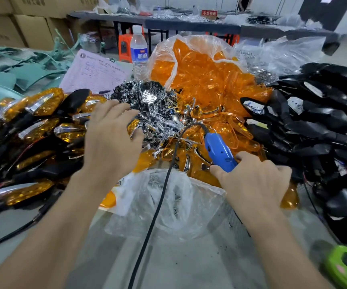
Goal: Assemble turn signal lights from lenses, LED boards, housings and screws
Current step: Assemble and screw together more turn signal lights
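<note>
While the right hand (253, 180) grips a blue screwdriver (220, 152), the open left hand (111, 138) touches glossy orange lenses (206, 71).

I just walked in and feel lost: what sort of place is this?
Most likely a small factory assembly bench for vehicle turn signals. Heaps of finished amber lights, a bag of orange lenses and black housings crowd the table, with stacked cardboard boxes behind.

Cardboard boxes (32, 28) stacked left; cluttered dark tables (189, 25) behind.
</note>
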